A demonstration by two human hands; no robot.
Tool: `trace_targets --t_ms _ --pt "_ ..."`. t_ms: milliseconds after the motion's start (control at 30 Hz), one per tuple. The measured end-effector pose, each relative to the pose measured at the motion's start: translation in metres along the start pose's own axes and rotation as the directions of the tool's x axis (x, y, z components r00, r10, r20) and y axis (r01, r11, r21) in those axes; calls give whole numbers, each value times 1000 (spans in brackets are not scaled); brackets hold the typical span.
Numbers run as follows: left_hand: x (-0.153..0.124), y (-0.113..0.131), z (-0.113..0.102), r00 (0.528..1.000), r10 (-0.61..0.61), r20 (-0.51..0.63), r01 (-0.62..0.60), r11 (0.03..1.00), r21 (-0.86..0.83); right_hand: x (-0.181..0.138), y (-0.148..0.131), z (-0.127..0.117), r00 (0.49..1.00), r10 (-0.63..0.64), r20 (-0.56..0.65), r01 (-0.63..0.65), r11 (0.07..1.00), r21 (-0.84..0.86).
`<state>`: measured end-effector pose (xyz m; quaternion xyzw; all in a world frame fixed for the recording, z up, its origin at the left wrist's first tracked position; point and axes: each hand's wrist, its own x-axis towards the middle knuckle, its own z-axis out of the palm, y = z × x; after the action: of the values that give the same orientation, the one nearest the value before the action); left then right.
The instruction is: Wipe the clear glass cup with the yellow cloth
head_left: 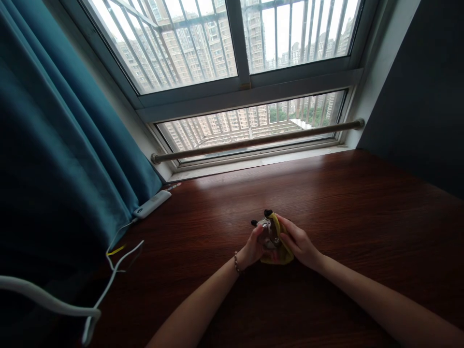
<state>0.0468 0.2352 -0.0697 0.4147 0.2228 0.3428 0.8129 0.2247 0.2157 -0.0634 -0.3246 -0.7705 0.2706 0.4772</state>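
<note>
A small yellow pouch with a clear, shiny front and black tips at its top is between my two hands, above the dark wooden table. My left hand, with a beaded bracelet on the wrist, pinches the clear side near the top. On the other side, my right hand grips the yellow edge with its fingers wrapped behind it. The pouch's mouth looks parted between the hands. What lies inside is too small and glossy to make out.
The brown wooden table reaches to a barred window with a metal rail. At the left, a white power strip lies by the blue curtain. A thick white cable loops at the lower left.
</note>
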Motion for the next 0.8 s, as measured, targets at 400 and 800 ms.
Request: trace_targets --t_ms 400,800 --pt "6 8 -2 978 -94 -183 41 960 -276 -5 -2 2 980 -137 147 150 986 -78" --pt "7 -1 3 997 -57 -50 60 997 46 -3 1 2 991 -21 133 32 996 -86"
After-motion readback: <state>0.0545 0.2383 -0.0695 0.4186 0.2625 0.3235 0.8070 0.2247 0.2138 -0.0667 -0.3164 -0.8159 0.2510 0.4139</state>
